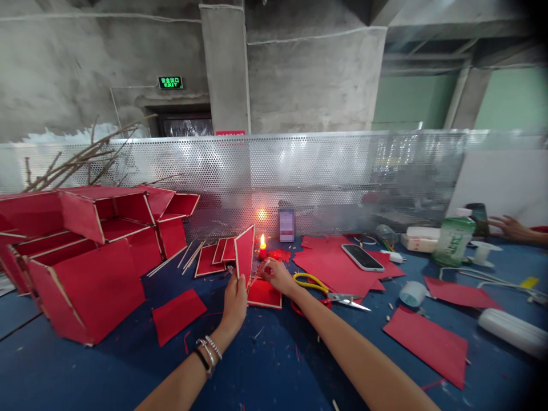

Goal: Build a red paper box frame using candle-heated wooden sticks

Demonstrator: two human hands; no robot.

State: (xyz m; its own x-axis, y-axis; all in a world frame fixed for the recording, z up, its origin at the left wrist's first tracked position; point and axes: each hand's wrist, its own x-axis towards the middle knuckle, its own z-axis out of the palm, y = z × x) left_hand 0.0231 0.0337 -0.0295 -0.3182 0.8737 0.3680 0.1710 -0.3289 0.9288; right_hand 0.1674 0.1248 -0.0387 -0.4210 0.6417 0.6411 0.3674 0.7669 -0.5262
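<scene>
A red panel (245,251) edged with thin pale wooden strips stands upright in my left hand (235,298), whose fingers and thumb close on its lower part. Just right of it, my right hand (277,275) has its fingers pinched together near the panel's lower edge; what they hold is too small to make out. Beneath that hand lies another edged red panel (265,295), flat on the blue table (265,365). Behind my hands a lit red candle (262,250) burns. More edged red panels (209,261) lie left of the candle.
Large red box-like frames (94,291) fill the left side. Scissors (329,295) with yellow and red handles lie beside my right forearm. Red sheets (325,265), a phone (362,257) and a green-labelled bottle (454,238) stand or lie rightward. Another person's hand (511,227) shows far right.
</scene>
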